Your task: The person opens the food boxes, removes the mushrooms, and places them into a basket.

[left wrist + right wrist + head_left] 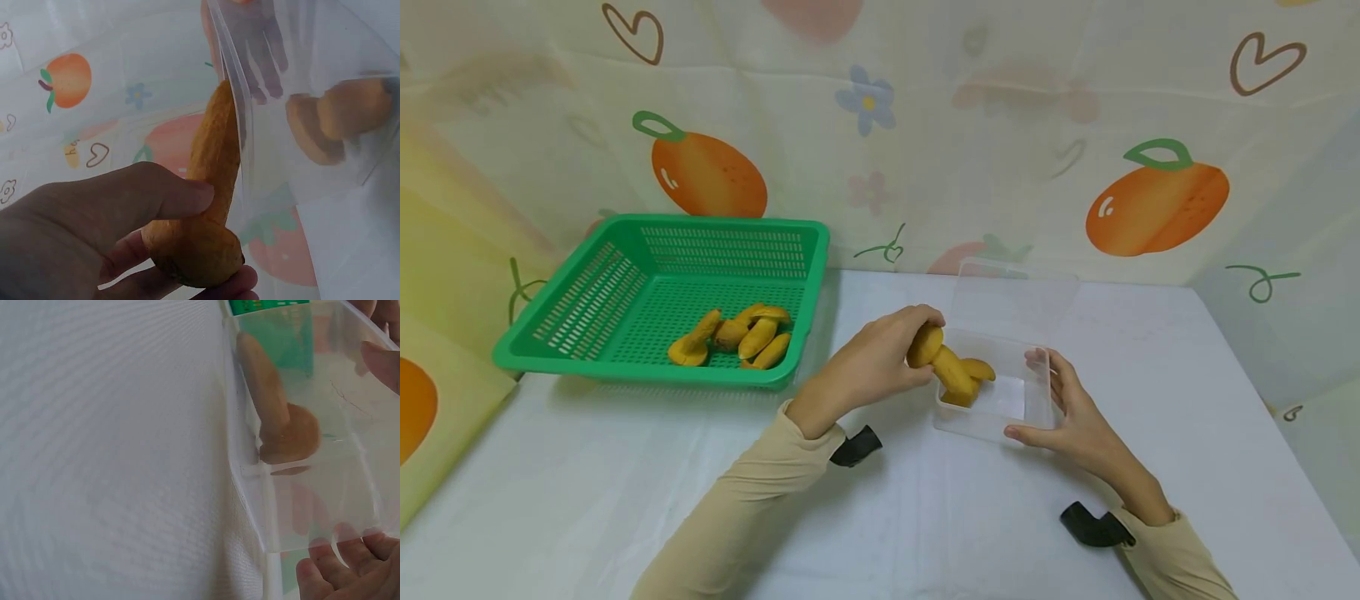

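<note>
My left hand [887, 354] pinches a yellow-brown mushroom [215, 156] by its cap end, thumb on one side and fingers beneath. In the head view its stem slants down over the left side of a clear plastic box [1009, 400]. Another mushroom [979, 369] lies inside the box, partly behind the held one; it shows through the wall in the right wrist view. At the box's right end, my right hand [1078, 421] grips the wall, thumb at the front corner and fingers along the side.
A green plastic basket [662, 374] stands at the left, with several mushrooms [760, 336] at its front right. Behind the box stretches a clear lid [1015, 300], folded back. A white cloth [925, 517] covers the table, and a fruit-printed curtain [925, 183] hangs along the back.
</note>
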`<state>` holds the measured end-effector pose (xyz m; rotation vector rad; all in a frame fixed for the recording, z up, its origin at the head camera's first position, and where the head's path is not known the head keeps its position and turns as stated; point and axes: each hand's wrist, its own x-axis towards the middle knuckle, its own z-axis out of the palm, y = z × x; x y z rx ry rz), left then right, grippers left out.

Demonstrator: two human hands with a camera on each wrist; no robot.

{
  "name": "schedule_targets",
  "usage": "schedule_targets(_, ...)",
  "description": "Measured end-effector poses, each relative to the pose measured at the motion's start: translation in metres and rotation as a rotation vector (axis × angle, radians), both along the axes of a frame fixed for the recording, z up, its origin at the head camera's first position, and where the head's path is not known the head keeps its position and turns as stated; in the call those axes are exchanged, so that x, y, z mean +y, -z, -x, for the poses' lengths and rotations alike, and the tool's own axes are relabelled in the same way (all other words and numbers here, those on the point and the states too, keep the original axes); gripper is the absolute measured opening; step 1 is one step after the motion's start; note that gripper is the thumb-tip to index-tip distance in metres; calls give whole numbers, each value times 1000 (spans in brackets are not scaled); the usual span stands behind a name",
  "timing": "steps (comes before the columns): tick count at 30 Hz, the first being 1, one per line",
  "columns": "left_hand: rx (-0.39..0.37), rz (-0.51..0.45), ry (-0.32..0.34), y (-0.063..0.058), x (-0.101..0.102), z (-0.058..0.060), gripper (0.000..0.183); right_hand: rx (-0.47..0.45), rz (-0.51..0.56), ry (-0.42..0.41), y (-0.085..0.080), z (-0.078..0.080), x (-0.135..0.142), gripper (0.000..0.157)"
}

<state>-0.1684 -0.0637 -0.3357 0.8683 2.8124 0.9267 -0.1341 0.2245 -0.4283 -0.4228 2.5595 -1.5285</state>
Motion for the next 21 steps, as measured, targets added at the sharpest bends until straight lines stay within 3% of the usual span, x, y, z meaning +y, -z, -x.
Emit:
schedule_targets(5, -10, -16, 7, 2, -6, 0, 45, 6, 12, -7, 1, 1, 0, 113)
schedule_targets(13, -101, -80, 53, 5, -13, 1, 39, 17, 22, -13, 1, 1, 0, 111)
schedule_targets(21, -108, -27, 116, 5, -19, 0, 44, 0, 16, -10, 0, 1, 0, 114)
